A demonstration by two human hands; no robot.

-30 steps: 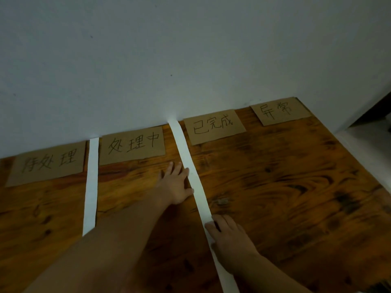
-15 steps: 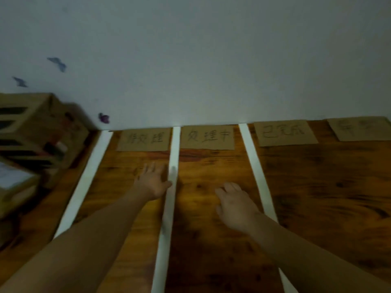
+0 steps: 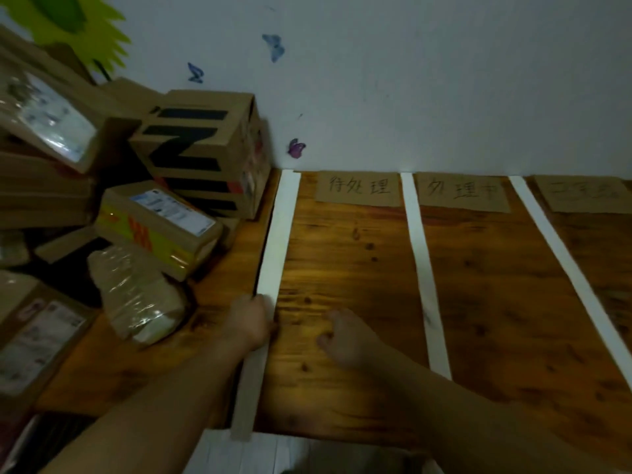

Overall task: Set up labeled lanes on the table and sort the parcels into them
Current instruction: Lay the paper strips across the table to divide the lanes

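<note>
The fingers [image 3: 261,301] of the left hand [image 3: 251,321] were bent down onto the leftmost white strip [image 3: 278,241], pressing or pinching I could not tell, while the right hand [image 3: 345,333] lay just beside it on the wooden table [image 3: 352,268], loosely curled and holding nothing. That strip ran lengthwise from the fingers to the wall, and the parcels [image 3: 157,227] lay heaped just left of it, nearer the left hand. Half a second earlier the left hand rested at the next strip [image 3: 419,254] rightward; both hands had since shifted one lane left.
</note>
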